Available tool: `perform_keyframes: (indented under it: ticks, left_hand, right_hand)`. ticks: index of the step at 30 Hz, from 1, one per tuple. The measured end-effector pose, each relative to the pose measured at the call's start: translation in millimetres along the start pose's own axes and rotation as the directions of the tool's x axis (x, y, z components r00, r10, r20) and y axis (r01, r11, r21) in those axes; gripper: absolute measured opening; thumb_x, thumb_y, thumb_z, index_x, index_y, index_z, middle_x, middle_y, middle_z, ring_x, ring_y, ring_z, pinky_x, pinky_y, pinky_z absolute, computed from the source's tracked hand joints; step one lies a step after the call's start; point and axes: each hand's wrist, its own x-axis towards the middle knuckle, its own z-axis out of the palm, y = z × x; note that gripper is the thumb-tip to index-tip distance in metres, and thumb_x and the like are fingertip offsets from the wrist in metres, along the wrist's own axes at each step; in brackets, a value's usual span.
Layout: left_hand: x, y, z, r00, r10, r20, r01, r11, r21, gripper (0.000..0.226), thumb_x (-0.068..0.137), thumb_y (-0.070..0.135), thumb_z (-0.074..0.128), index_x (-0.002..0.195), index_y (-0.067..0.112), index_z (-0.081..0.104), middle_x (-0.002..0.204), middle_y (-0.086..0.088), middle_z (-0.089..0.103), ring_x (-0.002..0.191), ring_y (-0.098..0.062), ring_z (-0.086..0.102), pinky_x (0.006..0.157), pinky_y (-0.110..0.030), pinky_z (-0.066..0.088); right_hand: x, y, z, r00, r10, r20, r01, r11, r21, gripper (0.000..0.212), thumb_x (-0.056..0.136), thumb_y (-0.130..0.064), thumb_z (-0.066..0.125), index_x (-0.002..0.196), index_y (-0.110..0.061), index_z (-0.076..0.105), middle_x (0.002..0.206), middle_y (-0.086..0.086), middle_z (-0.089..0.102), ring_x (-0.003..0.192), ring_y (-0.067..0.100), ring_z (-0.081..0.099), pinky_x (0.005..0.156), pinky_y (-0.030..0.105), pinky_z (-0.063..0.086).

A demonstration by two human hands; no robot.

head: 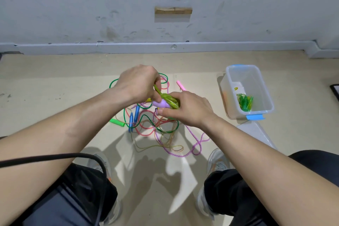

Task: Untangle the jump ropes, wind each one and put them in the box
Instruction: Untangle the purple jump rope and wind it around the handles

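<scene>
Above the floor, my right hand (185,109) grips a wound bundle of yellow-green rope (169,100) with a purple handle (161,104) sticking out on its left. My left hand (139,82) pinches the free strand of that rope and holds it up over the bundle. Below both hands lies a tangle of ropes (157,126): dark green, red, purple-pink braided and pale orange, with two blue handles (133,118), a green handle (117,122) and a pink handle (180,85). The clear plastic box (266,97) stands to the right with a wound green rope (244,102) inside.
The box's lid (256,134) lies on the floor just in front of the box. My knees and grey shoes (217,161) flank the tangle at the bottom. A black cable (55,157) crosses my left forearm. A wall with a baseboard (165,47) runs behind.
</scene>
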Motion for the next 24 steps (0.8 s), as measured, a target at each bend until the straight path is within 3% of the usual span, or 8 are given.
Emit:
perform_keyframes:
  ticks: [4,6,9,12,14,17,20,24]
  left_hand:
    - [2.7,3.9,-2.4,0.996,0.076,0.035,-0.076,0.997,0.009,0.035,0.056,0.049,0.092,0.071,0.036,0.063,0.064,0.013,0.054,0.072,-0.019,0.054,0.052,-0.028,0.030]
    - [1.7,10.6,1.4,0.983,0.163,0.079,-0.163,0.987,-0.003,0.032,0.058,0.048,0.090,0.078,0.037,0.068,0.068,0.013,0.052,0.075,-0.014,0.050,0.055,-0.029,0.033]
    - [0.6,18.3,6.6,0.938,0.323,0.127,-0.323,0.946,-0.019,0.034,0.060,0.054,0.087,0.087,0.039,0.072,0.080,0.010,0.055,0.090,-0.014,0.044,0.068,-0.033,0.039]
    - [1.0,27.0,8.3,0.900,0.421,0.110,-0.420,0.907,-0.030,0.032,0.064,0.051,0.085,0.089,0.035,0.073,0.084,0.010,0.049,0.092,-0.012,0.041,0.070,-0.032,0.033]
    - [2.1,30.3,10.1,0.902,0.424,0.080,-0.416,0.904,-0.098,0.031,0.064,0.044,0.088,0.088,0.034,0.073,0.093,0.009,0.047,0.094,-0.012,0.045,0.071,-0.030,0.033]
    - [5.7,33.0,11.2,0.903,0.423,0.067,-0.404,0.894,-0.194,0.029,0.066,0.039,0.089,0.089,0.035,0.072,0.108,0.015,0.043,0.090,-0.006,0.054,0.078,-0.033,0.047]
    - [10.5,42.1,11.4,0.891,0.447,0.085,-0.422,0.881,-0.214,0.028,0.072,0.037,0.086,0.095,0.033,0.070,0.105,0.012,0.053,0.089,-0.003,0.054,0.079,-0.032,0.047]
    - [16.0,52.9,16.0,0.897,0.436,0.071,-0.395,0.862,-0.317,0.036,0.072,0.016,0.087,0.099,0.025,0.065,0.081,0.009,0.061,0.072,-0.004,0.055,0.069,-0.029,0.046]
  right_hand:
    - [-5.0,19.4,-3.3,0.996,-0.069,0.062,0.055,0.978,0.203,0.040,0.079,-0.060,0.066,0.114,-0.041,0.067,0.079,-0.009,0.062,0.072,0.008,0.058,0.061,0.031,0.043]
    - [-9.7,25.5,-7.8,0.987,-0.026,0.156,-0.032,0.931,0.363,0.046,0.081,-0.058,0.072,0.121,-0.037,0.064,0.093,-0.012,0.062,0.069,-0.002,0.057,0.057,0.019,0.041]
    - [-15.1,29.2,-20.1,0.960,0.054,0.275,-0.211,0.785,0.583,0.033,0.093,-0.057,0.057,0.113,-0.032,0.065,0.102,-0.011,0.063,0.071,0.004,0.057,0.056,0.021,0.039]
    - [-21.4,34.9,-31.8,0.942,0.023,0.336,-0.241,0.744,0.624,0.033,0.104,-0.042,0.041,0.092,-0.025,0.066,0.073,-0.021,0.064,0.063,-0.006,0.054,0.059,0.016,0.037]
    - [-26.7,41.9,-33.2,0.937,-0.009,0.350,-0.228,0.742,0.630,0.033,0.103,-0.041,0.048,0.095,-0.019,0.071,0.067,-0.019,0.062,0.059,-0.005,0.054,0.058,0.016,0.038]
    - [-32.5,49.7,-36.7,0.947,0.014,0.320,-0.247,0.670,0.700,0.025,0.098,-0.035,0.059,0.096,-0.013,0.072,0.063,-0.014,0.062,0.055,0.002,0.055,0.050,0.015,0.038]
    - [-35.6,57.7,-40.3,0.952,0.057,0.299,-0.277,0.569,0.774,0.015,0.095,-0.029,0.065,0.098,-0.015,0.068,0.067,-0.013,0.066,0.061,0.006,0.061,0.052,0.016,0.043]
    - [-38.7,71.0,-35.7,0.929,0.110,0.354,-0.359,0.509,0.782,0.023,0.088,-0.036,0.073,0.106,-0.024,0.064,0.085,-0.006,0.070,0.083,0.014,0.065,0.075,0.032,0.049]
